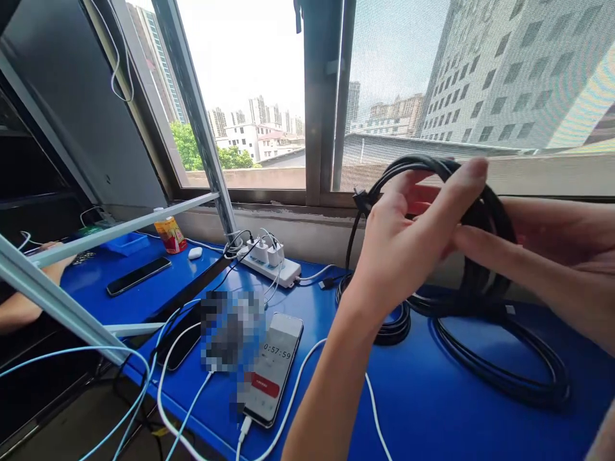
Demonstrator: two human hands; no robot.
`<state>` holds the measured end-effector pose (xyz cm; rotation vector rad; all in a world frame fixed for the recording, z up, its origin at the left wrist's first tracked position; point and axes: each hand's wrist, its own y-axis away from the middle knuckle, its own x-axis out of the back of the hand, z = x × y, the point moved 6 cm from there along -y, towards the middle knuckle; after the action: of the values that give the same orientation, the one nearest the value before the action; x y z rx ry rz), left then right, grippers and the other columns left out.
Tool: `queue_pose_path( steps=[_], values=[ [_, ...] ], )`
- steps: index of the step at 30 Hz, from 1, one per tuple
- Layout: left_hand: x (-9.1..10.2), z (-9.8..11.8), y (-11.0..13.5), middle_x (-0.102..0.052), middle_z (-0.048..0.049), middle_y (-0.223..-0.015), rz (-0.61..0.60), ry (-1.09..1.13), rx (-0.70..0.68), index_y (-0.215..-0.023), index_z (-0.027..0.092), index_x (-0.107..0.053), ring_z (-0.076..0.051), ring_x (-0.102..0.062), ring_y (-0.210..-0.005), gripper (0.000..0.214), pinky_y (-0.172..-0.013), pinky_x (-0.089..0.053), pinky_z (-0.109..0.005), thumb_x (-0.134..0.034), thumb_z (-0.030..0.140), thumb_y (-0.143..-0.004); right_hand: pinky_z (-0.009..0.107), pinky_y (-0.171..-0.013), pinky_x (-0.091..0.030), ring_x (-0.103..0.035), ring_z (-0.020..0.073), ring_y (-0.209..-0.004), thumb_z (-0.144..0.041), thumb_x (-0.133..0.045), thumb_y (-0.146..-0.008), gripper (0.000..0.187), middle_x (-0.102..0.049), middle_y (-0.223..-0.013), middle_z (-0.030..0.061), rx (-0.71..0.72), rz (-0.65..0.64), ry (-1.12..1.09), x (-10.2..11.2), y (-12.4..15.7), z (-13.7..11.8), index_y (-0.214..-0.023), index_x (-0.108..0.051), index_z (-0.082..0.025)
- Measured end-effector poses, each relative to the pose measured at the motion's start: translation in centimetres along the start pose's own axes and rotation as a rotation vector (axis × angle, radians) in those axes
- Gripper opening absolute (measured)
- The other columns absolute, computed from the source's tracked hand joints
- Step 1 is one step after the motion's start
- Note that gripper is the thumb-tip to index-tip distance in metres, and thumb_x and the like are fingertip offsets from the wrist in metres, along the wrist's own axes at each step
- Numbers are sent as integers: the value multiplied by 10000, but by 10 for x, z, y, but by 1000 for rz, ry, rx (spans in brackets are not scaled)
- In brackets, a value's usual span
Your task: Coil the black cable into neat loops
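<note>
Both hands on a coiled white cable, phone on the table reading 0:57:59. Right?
Not white: the coiled cable in the left hand and right hand is black, per the head view. The phone on the table does read 0:57:59.

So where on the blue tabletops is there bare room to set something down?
The largest bare patch lies on the blue tabletop between the white cable and the coiled black cable lying at right. A smaller one sits between the far black smartphone and the dark gap. It's crowded around the power strip and the smartphone reading 0:57:59.
</note>
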<state>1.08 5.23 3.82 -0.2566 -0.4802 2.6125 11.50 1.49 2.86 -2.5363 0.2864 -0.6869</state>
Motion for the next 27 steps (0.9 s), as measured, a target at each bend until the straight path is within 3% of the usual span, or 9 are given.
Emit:
queue_pose_path(
  steps=[4, 8, 11, 13, 16, 19, 22, 27],
  values=[
    [1, 3, 1, -611, 17, -689, 28, 66, -73, -1049, 188, -628, -148, -665, -746, 258, -586, -523, -209, -440, 346, -971, 200, -470, -509, -582, 103, -534, -643, -642, -748, 374, -606, -612, -15, 153, -7, -140, -11, -4, -30, -780, -737, -282],
    [7, 8, -1, -649, -8, -776, 77, 62, -170, -902, 174, -630, -137, -665, -798, 259, -651, -532, -197, -405, 275, -979, 193, -393, -485, -545, 97, -438, -581, -635, -753, 357, -627, -605, -6, 83, 167, -180, 3, -3, -21, -875, -745, -263],
    [12, 12, -1, -652, -15, -741, 99, 86, -201, -930, 169, -623, -133, -671, -767, 282, -641, -516, -195, -363, 264, -987, 192, -353, -447, -553, 100, -443, -583, -644, -696, 429, -682, -754, 39, -31, 322, -284, 15, -4, -12, -896, -724, -212],
    [14, 14, 0, -630, -4, -682, 80, 177, -180, -987, 165, -598, -128, -663, -640, 296, -553, -497, -202, -329, 288, -994, 177, -338, -405, -547, 94, -449, -559, -651, -653, 438, -683, -799, 62, -97, 438, -338, 24, -3, -9, -871, -695, -182],
    [20, 16, 2, -518, 54, -527, 79, 363, -142, -1021, 164, -557, -99, -532, -370, 307, -376, -389, -189, -299, 328, -999, 176, -337, -370, -523, 90, -435, -506, -636, -631, 404, -674, -761, 60, -150, 537, -408, 35, -2, -9, -868, -669, -181],
    [32, 17, 4, -336, 107, -395, 163, 476, -126, -979, 157, -571, -60, -305, -240, 328, -291, -229, -164, -294, 331, -1002, 198, -317, -331, -456, 84, -369, -512, -646, -583, 397, -674, -708, 46, -115, 619, -506, 43, 2, -10, -816, -660, -191],
    [44, 14, 4, -272, 111, -361, 223, 460, -111, -898, 158, -615, -50, -183, -241, 348, -276, -112, -174, -364, 385, -982, 202, -305, -268, -403, 69, -330, -508, -680, -540, 386, -655, -643, 26, -30, 742, -545, 51, 9, -12, -745, -654, -182],
    [69, 14, 6, -259, 105, -383, 414, 346, -263, -736, 175, -621, -32, -170, -289, 313, -305, -80, -182, -615, 469, -842, 206, -315, -250, -429, 65, -329, -534, -647, -668, 375, -685, -721, 50, 17, 836, -463, 57, 16, -13, -731, -668, -165]
  ],
)
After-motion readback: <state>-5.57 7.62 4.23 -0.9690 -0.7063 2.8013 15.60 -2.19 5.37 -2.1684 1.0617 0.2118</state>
